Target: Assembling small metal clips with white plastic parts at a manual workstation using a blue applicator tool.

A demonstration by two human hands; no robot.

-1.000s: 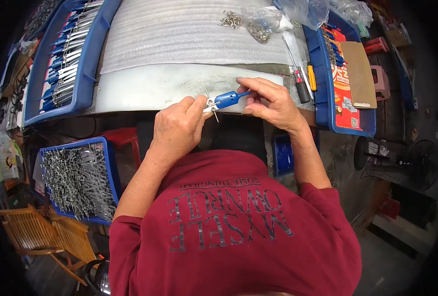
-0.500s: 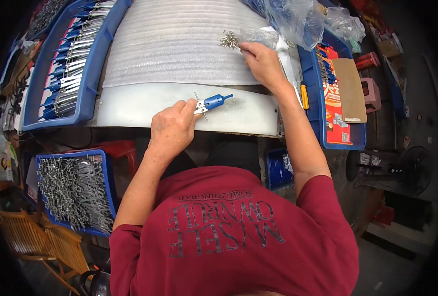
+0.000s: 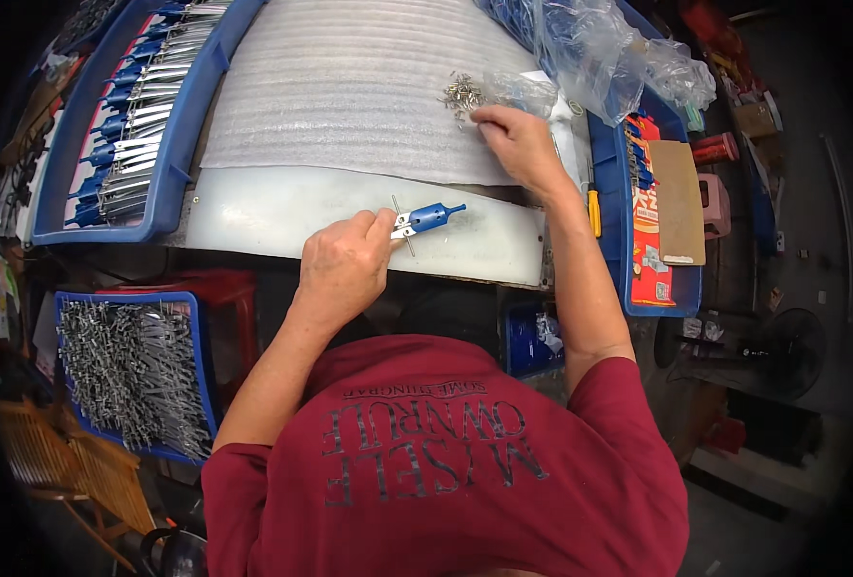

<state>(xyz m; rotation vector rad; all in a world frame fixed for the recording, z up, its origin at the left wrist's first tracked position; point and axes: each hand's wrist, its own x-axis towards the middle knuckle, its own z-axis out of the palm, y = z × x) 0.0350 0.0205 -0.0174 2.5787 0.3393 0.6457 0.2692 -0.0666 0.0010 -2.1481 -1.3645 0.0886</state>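
My left hand (image 3: 347, 260) is closed around a silver metal strip, the rest of which its fingers hide. From its thumb side sticks out the strip's blue plastic end piece (image 3: 431, 217), which narrows to a thin tip. A thin metal pin (image 3: 404, 227) crosses the strip at the base of the blue piece. The assembly is held above a white board (image 3: 282, 207). My right hand (image 3: 525, 151) has thumb and fingers pinched together, just on the near right side of a loose pile of small metal screws or rivets (image 3: 461, 93). Whatever lies between its fingertips is too small to make out.
White foam sheet (image 3: 330, 87) covers the far work surface. Blue trays with similar blue-ended pieces stand left (image 3: 172, 183) and right (image 3: 643, 298). A yellow-handled screwdriver (image 3: 594, 212) and plastic bags (image 3: 580, 48) lie at right. A bin of metal parts (image 3: 133, 375) sits lower left.
The view has shifted slightly. My right hand's fingertips have drawn back a little from the pile toward me, still pinched. My left hand keeps its hold on the blue-ended metal strip.
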